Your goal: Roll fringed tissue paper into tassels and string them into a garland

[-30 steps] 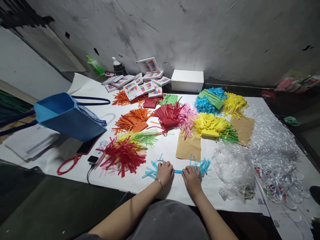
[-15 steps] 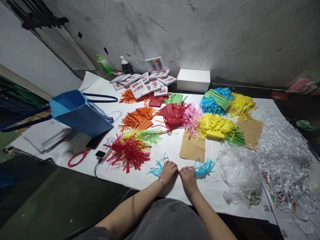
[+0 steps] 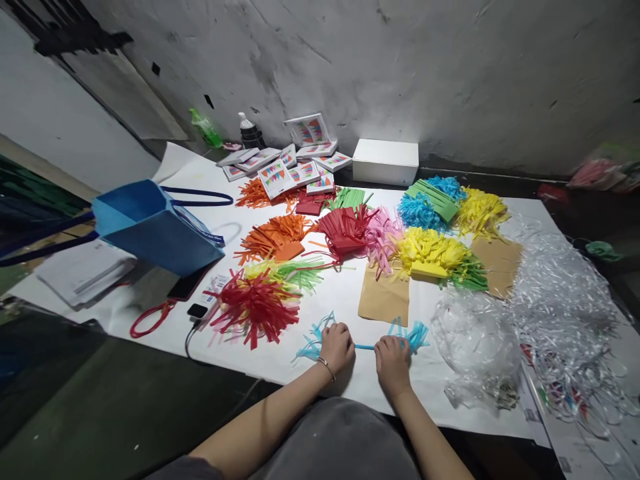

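A light blue fringed paper strip (image 3: 364, 346) lies on the white paper-covered table (image 3: 320, 363) near its front edge. My left hand (image 3: 337, 346) pinches the strip's left part, where a tuft of blue fringes sticks out. My right hand (image 3: 393, 361) pinches its right part beside another blue tuft (image 3: 414, 333). A short thin stretch of strip shows between the two hands. A bracelet circles my left wrist.
Bundles of cut paper fringes in red (image 3: 253, 303), orange, pink, yellow (image 3: 427, 252), green and blue fill the table's middle. Brown envelopes (image 3: 384, 301) lie behind my hands. Clear plastic shreds (image 3: 550, 300) pile at right. A blue bag (image 3: 150, 227), small boxes and a white box (image 3: 385, 161) stand behind.
Half a second ago my hands touched at the strip's middle; now they are apart again, with the strip stretched between them. The view shifted slightly.
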{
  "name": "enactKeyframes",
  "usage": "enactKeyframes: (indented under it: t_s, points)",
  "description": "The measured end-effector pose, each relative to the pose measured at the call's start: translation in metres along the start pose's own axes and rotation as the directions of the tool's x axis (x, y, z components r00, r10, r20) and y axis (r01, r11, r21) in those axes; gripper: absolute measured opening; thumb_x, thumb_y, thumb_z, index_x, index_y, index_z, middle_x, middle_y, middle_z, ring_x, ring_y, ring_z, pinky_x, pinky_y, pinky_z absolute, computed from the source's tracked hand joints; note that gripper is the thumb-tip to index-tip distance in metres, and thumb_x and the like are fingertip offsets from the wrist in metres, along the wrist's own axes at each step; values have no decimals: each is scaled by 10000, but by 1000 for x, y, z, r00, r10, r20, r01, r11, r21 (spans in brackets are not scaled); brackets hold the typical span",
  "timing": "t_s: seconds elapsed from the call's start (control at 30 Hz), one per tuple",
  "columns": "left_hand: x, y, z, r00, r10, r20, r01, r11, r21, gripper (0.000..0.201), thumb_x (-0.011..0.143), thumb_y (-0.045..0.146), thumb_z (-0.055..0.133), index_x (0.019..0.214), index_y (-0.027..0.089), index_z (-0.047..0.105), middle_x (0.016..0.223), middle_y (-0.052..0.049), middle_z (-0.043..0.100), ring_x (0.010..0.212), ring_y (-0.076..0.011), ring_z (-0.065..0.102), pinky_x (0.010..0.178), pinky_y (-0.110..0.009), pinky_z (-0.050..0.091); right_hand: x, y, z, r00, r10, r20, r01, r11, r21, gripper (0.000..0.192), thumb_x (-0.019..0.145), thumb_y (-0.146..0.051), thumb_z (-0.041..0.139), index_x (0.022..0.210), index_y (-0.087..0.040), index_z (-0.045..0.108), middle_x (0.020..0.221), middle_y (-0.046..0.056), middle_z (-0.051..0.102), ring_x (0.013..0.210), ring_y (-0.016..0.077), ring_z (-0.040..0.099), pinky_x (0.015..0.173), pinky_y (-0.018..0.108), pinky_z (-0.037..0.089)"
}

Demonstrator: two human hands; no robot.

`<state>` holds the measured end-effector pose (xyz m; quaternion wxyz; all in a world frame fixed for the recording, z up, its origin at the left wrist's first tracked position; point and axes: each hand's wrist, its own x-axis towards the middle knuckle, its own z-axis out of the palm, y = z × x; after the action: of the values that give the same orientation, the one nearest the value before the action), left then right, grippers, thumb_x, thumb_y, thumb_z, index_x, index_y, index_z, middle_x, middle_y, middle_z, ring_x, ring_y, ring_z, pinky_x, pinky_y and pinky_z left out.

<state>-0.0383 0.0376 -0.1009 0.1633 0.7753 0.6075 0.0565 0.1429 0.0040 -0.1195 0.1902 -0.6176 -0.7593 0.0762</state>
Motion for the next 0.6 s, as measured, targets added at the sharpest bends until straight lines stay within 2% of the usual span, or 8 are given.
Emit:
enactKeyframes:
  t_s: [0.07,0.17,0.27,0.33,0.43,0.6]
  points:
    - [4,1,-1,1000,3,13,-4,1000,18,122,829,224,551,795,163,651,968,-90,588,936,-253,490,830,-424,315,3,-5,-2,999,53,-5,-53,998,-15,116,877,-174,519,798,-190,603,889,51,597,950,229,485,996,462,214]
    - [4,0,-2,993,107,54,-109,994,25,113,860,216,545,831,199,652,974,-60,595,965,-228,482,907,-435,283,6,-7,-2,996,84,0,-84,996,-22,103,873,-160,518,818,-195,598,888,45,595,944,228,490,993,464,217]
    - [0,-1,1,946,307,107,-316,946,77,153,904,193,497,856,215,641,934,-37,603,972,-202,479,998,-460,217,4,-8,0,999,37,27,-36,999,-9,153,867,-108,508,847,-224,606,906,19,610,953,208,501,1031,464,181]
    - [0,0,5,909,388,152,-403,910,91,194,924,172,447,874,193,633,928,-53,605,981,-212,481,1018,-501,195,0,-9,5,999,-38,40,37,999,7,192,867,-83,495,875,-234,614,917,13,624,969,201,509,1055,469,152]
    - [7,3,12,904,355,239,-356,934,-41,251,933,153,397,874,155,641,975,-96,613,1022,-232,495,1008,-503,250,-5,-10,14,992,-128,16,127,991,38,167,887,-133,493,937,-227,622,937,26,639,984,203,523,1071,476,143]
    - [15,4,8,939,189,288,-142,974,-175,156,840,186,545,864,134,691,954,-110,665,939,-221,579,847,-353,426,-4,-6,22,979,-188,-81,195,977,86,211,909,-175,441,929,-220,646,883,40,667,921,217,567,1030,481,210]
